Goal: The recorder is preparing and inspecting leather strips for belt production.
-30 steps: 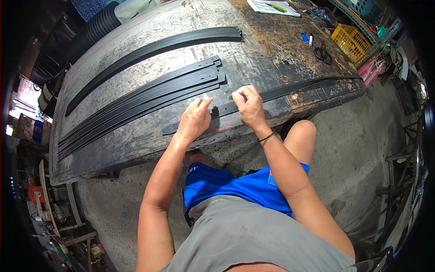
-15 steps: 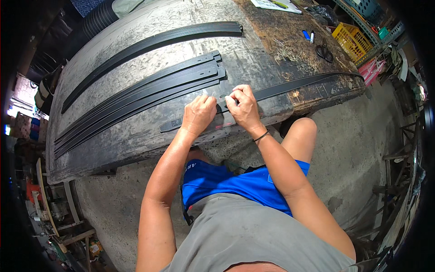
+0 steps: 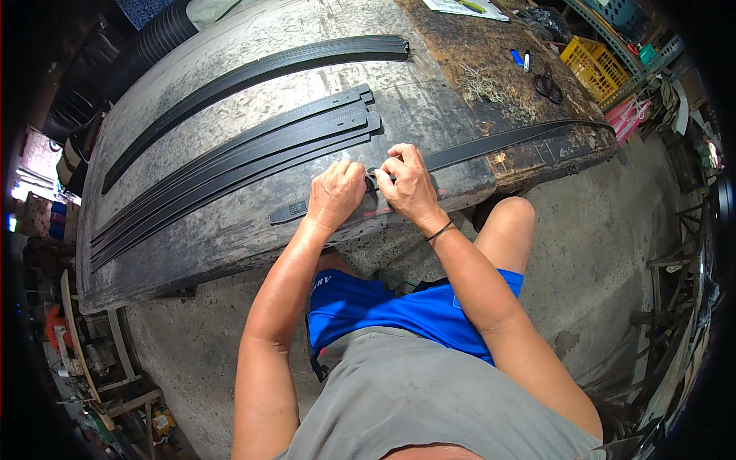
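A black belt strap (image 3: 491, 146) runs along the near edge of the table, passing beneath both my hands. Its pointed end (image 3: 288, 212), stamped with a small block of markings, sticks out to the left. My left hand (image 3: 339, 192) is closed over the strap, its fingers curled. Close beside it on the right, my right hand (image 3: 409, 185) has thumb and fingers pinched together at a small dark piece (image 3: 372, 178) on the strap. That piece is mostly hidden by the fingers, so its kind is unclear. A thin pale strand shows by the left fingertips.
Several black straps (image 3: 307, 132) lie fanned beyond my hands, with a tighter strap bundle (image 3: 268, 67) farther back. On the worn wooden part at right are scissors (image 3: 547, 88), a blue marker (image 3: 517, 57) and thread scraps (image 3: 483, 84). A yellow crate (image 3: 594, 67) stands past them.
My right hand has shifted slightly left, closer to my left hand. The dark piece between the hands has moved a little with it. My left hand stays in place.
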`<state>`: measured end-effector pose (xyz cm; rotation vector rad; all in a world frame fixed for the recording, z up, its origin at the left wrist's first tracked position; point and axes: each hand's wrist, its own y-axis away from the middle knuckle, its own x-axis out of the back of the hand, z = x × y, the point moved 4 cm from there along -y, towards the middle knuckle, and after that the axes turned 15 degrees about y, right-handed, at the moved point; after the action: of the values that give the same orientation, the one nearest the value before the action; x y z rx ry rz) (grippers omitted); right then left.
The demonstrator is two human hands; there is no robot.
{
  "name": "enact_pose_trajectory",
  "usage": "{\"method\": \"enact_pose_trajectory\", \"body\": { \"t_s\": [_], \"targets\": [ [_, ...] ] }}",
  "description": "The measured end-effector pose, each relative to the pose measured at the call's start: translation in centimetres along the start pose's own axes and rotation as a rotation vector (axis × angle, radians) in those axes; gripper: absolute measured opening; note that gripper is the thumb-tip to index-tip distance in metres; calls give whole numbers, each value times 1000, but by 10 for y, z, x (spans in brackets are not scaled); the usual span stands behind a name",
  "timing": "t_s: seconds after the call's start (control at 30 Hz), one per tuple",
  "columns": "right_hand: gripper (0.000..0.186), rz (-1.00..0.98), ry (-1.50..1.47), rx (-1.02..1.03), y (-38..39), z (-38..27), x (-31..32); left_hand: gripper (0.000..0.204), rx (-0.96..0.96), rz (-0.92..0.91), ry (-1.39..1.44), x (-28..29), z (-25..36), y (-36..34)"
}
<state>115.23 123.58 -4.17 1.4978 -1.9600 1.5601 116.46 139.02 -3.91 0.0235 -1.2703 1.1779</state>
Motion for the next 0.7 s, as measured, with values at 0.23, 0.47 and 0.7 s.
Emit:
{"method": "enact_pose_trajectory", "body": {
  "t_s": [0.23,0.47,0.7],
  "targets": [
    [11,-3,35,9,0,-2,1,7,-5,17,23,0,0,1],
    [10,-16,36,10,-1,-2,1,7,-6,12,13,0,0,1],
    [10,-9,18,13,1,-2,-1,7,-7,10,5,0,-1,2]
  ]
}}
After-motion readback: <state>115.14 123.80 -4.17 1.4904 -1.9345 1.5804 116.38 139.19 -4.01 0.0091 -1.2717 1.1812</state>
